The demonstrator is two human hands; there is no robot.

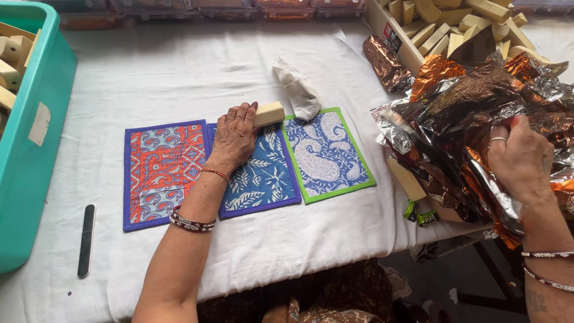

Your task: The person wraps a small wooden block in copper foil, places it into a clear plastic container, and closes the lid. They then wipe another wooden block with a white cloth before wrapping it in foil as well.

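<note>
My left hand (234, 133) rests on the middle blue leaf-print cloth mat (263, 179), and its fingertips hold a pale wooden block (269, 113) at the mat's top edge. An orange and blue patterned mat (160, 173) lies to the left. A blue paisley mat with a green border (326, 152) lies to the right. My right hand (521, 158) grips a heap of crinkled copper and silver foil sheets (466, 113) at the table's right side. Another pale block (405, 178) pokes out from under the foil.
A teal plastic bin (36, 137) with wooden blocks stands at the left. A cardboard box of several pale blocks (454, 27) sits at the back right. A crumpled white cloth (298, 90) lies behind the mats. A black nail file (86, 239) lies front left. White sheet (179, 72) covers the table.
</note>
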